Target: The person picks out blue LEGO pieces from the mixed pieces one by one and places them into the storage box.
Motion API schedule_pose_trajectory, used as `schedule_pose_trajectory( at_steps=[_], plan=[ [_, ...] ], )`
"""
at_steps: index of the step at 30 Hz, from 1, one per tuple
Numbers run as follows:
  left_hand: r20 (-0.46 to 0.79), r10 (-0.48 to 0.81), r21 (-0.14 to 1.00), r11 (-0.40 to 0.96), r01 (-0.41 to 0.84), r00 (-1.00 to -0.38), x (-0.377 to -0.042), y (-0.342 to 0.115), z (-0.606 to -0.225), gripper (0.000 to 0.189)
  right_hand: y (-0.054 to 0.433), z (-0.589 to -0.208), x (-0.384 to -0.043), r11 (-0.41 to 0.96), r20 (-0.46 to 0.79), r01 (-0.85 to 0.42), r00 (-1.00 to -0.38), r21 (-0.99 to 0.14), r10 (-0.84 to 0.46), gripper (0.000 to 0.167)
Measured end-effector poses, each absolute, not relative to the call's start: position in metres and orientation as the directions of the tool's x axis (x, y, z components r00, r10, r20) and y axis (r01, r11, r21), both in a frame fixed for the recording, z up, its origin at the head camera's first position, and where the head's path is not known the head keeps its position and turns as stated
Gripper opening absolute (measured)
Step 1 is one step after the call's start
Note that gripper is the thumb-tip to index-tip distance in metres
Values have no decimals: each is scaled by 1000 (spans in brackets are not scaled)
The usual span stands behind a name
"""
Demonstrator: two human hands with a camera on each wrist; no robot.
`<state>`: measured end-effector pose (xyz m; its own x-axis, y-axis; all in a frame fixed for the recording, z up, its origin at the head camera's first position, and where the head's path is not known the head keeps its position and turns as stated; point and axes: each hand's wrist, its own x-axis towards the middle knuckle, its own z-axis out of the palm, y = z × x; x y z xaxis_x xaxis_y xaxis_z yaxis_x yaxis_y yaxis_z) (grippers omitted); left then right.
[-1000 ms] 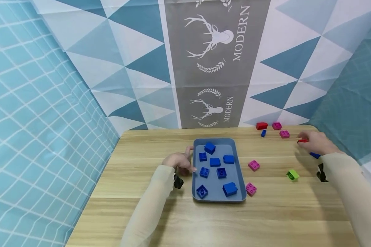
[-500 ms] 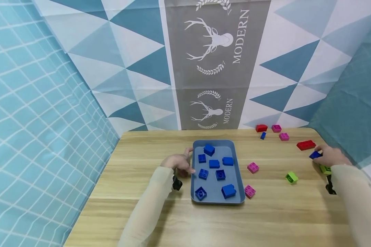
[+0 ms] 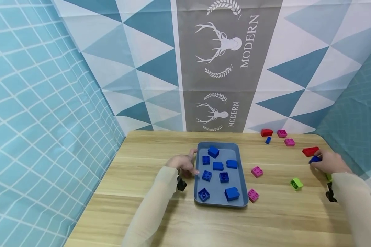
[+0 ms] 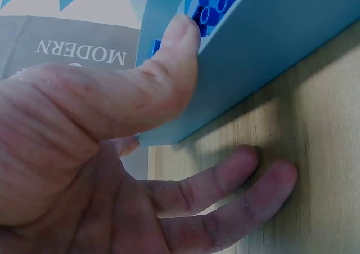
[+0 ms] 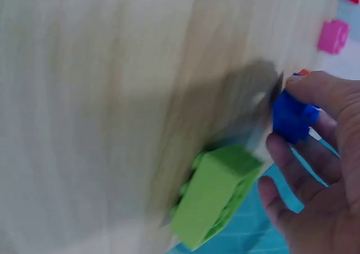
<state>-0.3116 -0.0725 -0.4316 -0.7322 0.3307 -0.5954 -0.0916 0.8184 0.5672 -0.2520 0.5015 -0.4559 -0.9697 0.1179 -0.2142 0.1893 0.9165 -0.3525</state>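
My right hand [image 3: 332, 162] is at the right side of the table. It pinches a blue toy brick [image 5: 292, 116] between thumb and fingers, just above the tabletop in the right wrist view. A long red brick [image 3: 310, 151] lies just beyond the hand, and a lime green brick [image 5: 216, 195] is close below it, mostly hidden in the head view. My left hand [image 3: 182, 164] is at the left side of a grey-blue tray [image 3: 221, 203]. Its thumb [image 4: 179, 45] touches the tray's rim, while the lower fingers stay loosely extended near the table. Several blue bricks [image 3: 232, 193] lie spread in the tray.
Pink bricks [image 3: 257, 171] and another lime brick [image 3: 296, 184] lie right of the tray. Toward the back edge are a red brick [image 3: 267, 132], a small blue brick [image 3: 268, 140] and more pink bricks [image 3: 289, 142]. Patterned cloth [image 3: 216, 68] hangs behind the table.
My right hand first let go of the long red brick and moved right and nearer to the blue brick, which it now pinches. The left hand has stayed at the tray.
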Motion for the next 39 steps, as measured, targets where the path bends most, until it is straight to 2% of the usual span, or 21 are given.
schedule_pose_trajectory(
  at_steps=[5, 11, 17, 20, 25, 29, 39],
  plan=[
    [-587, 337, 582, 808, -94, -736, -312, -74, -432, 109, 476, -447, -264, 914, -95, 81, -994, -398, 46, 67],
    [-563, 377, 612, 788, -64, -736, -309, -75, -430, 109, 426, -437, -285, 916, -1, -92, -995, -390, -100, 52],
    [-558, 384, 610, 791, -51, -735, -308, -74, -430, 108, 352, -438, -300, 856, 106, -317, -948, -409, -300, 38],
    [-558, 388, 617, 786, -53, -733, -309, -75, -431, 108, 318, -435, -308, 816, 135, -389, -920, -427, -368, 36],
    [-568, 375, 615, 785, -75, -733, -310, -75, -432, 108, 271, -433, -323, 768, 133, -472, -876, -434, -463, 32],
    [-562, 369, 607, 792, -65, -740, -311, -75, -432, 108, 245, -437, -330, 766, 77, -488, -859, -418, -505, 32],
    [-536, 379, 591, 807, -15, -754, -313, -74, -432, 108, 222, -447, -339, 803, -64, -460, -852, -380, -519, 32]
  ],
)
